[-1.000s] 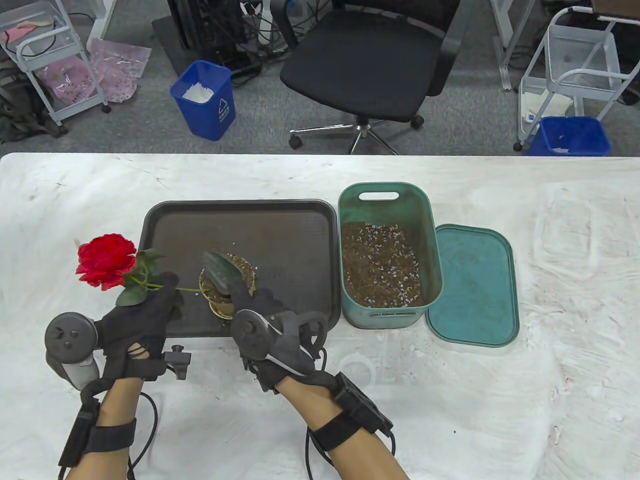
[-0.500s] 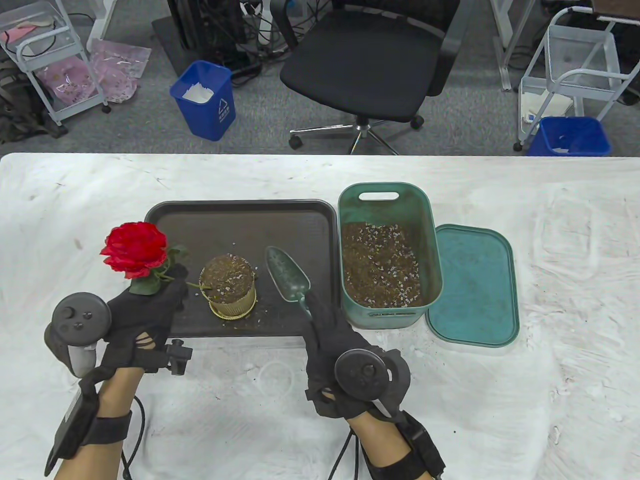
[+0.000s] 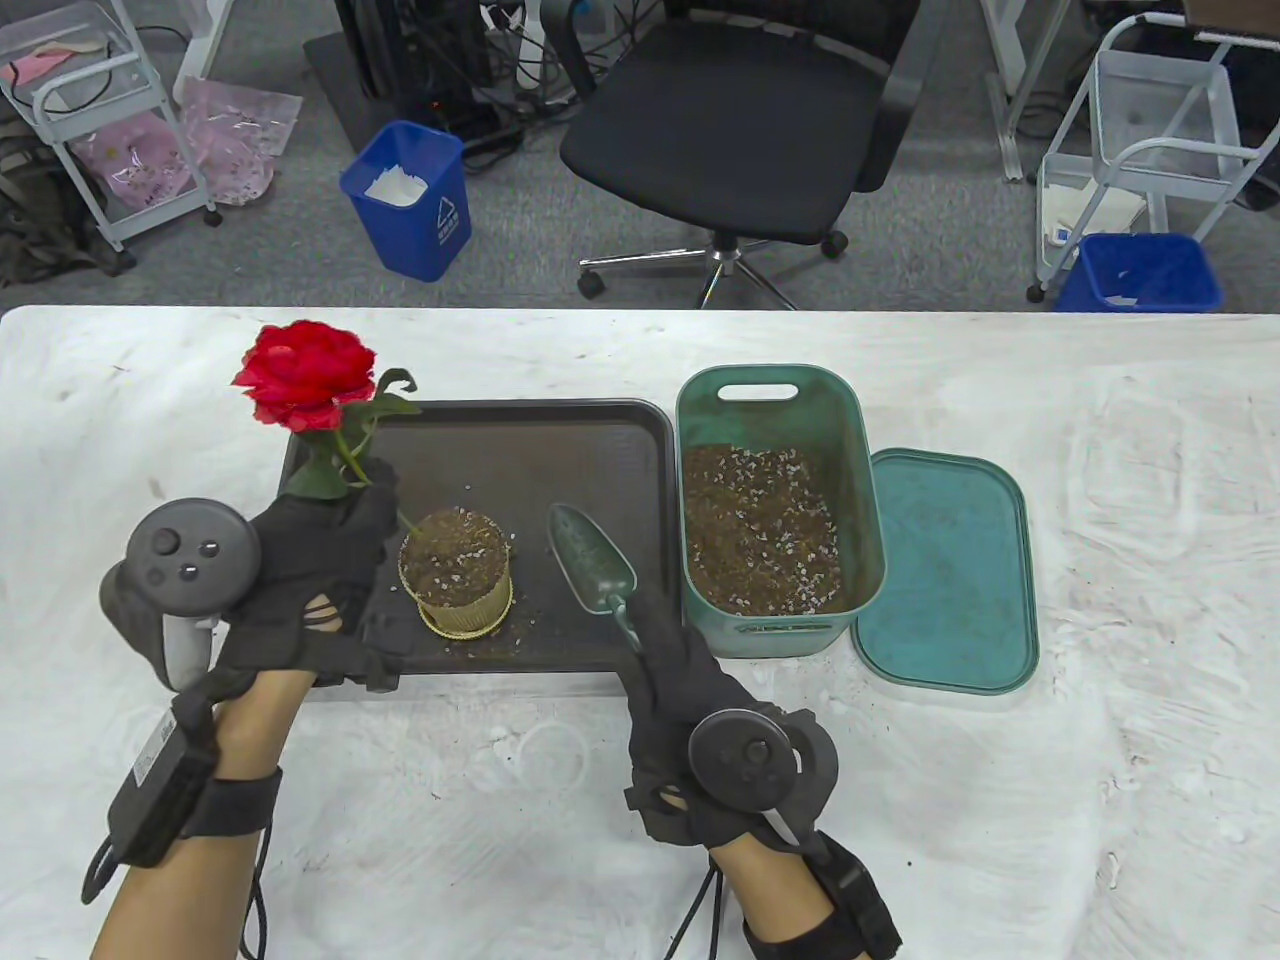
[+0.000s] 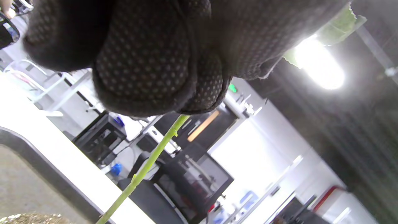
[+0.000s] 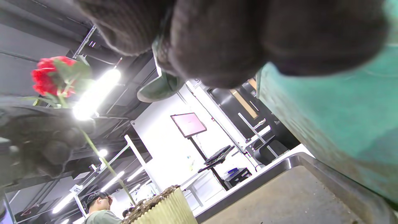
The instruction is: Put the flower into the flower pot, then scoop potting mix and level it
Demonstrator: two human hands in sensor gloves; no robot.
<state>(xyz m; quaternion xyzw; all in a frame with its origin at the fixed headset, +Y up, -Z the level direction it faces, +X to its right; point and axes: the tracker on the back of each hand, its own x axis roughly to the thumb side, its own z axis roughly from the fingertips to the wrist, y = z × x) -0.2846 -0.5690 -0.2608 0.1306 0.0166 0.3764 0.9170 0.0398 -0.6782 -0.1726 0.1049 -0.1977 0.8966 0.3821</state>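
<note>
The left hand [image 3: 310, 570] grips the flower [image 3: 305, 375] by its green stem, fingers [image 4: 149, 62] curled tight around it. The red bloom stands above and beyond the fingers, over the far left corner of the dark tray [image 3: 600, 450]. Below the fingers the stem runs down to the right and meets the potting mix at the left rim of the flower pot [image 3: 455, 575]. In the left wrist view the stem comes out from under the curled fingertips and slants down toward the soil surface.

The pot, ribbed and gold, filled to the top with mix, stands on the near left part of the tray, just right of the left hand.

The right hand [image 3: 690, 700] holds the green trowel [image 3: 592, 572] by its handle, fingers wrapped around it, at the tray's near right edge. The blade points away from the person and lies over the tray between the pot and the green bin [image 3: 775, 510] of potting mix, clear of both.

The bin sits on the bench against the tray's right edge, with its lid [image 3: 945, 570] flat on the bench to its right.
</note>
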